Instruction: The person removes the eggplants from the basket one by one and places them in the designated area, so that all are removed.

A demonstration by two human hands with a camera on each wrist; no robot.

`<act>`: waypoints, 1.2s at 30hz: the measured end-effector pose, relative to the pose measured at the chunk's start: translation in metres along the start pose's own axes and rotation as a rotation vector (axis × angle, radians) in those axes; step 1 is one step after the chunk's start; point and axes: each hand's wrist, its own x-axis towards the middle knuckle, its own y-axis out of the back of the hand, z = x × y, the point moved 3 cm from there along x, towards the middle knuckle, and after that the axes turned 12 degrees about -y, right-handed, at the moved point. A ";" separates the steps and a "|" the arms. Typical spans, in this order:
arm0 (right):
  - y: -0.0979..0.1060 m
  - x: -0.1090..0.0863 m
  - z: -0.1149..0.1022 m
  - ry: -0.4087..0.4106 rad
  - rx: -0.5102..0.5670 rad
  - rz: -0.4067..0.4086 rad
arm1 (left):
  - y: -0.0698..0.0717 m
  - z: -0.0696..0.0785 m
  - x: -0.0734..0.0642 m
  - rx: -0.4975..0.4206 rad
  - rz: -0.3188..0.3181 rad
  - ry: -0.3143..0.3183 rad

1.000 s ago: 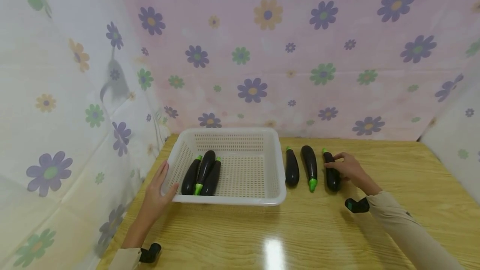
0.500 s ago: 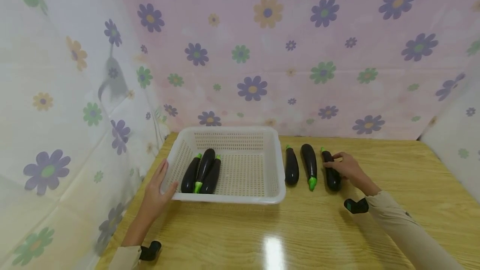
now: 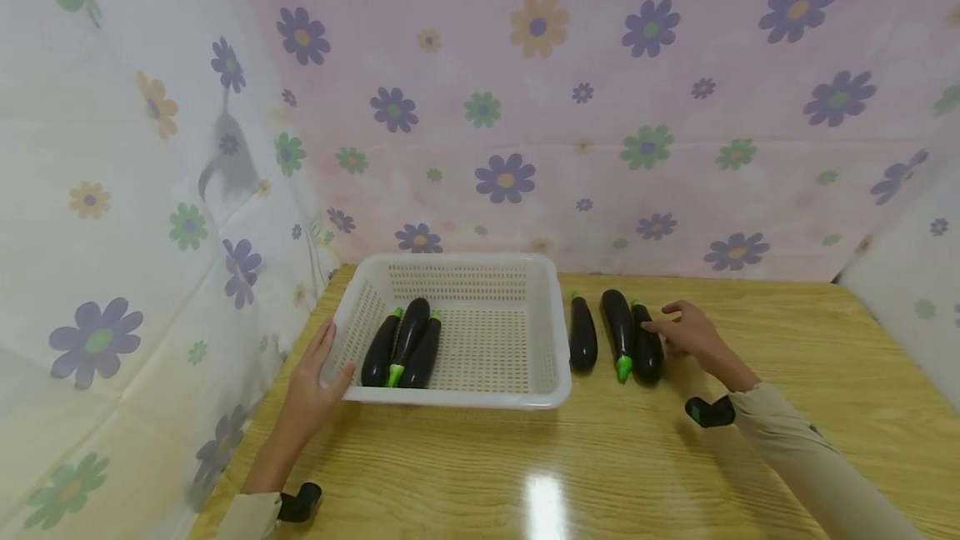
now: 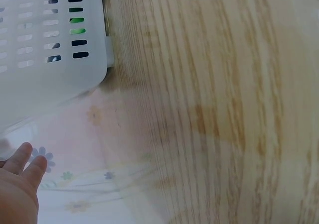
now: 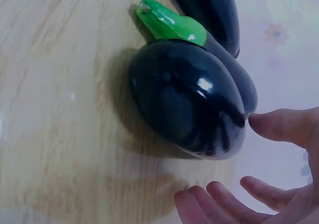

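Three eggplants (image 3: 409,340) lie inside the white basket (image 3: 457,397) at its left end and three others (image 3: 618,323) on the table (image 3: 465,473) to its right, the right hand (image 3: 690,335), spread and holding nothing, just beside the outermost eggplant (image 3: 648,350), the left hand (image 3: 309,386), fingers extended, touching the basket's near left corner.

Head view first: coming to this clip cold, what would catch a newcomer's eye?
Probably the white basket on the table, with three dark eggplants bunched at its left end and the left hand at its near left corner. Next, three loose eggplants lie to its right, the right hand beside the outermost. Behind everything hangs a pink flowered cloth.
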 end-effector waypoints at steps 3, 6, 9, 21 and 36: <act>0.002 -0.001 -0.004 0.016 -0.024 0.025 | 0.000 0.002 0.000 0.025 0.011 -0.008; 0.005 -0.002 -0.008 0.026 -0.031 0.050 | -0.001 0.003 -0.001 0.042 0.009 0.000; 0.008 -0.003 -0.014 0.042 -0.017 0.046 | 0.000 0.003 -0.002 0.047 0.012 0.020; 0.008 -0.016 -0.044 0.167 0.027 -0.010 | 0.004 -0.001 -0.003 0.040 0.027 0.019; -0.002 -0.033 -0.085 0.197 0.003 -0.091 | -0.001 0.000 -0.003 0.011 0.014 0.017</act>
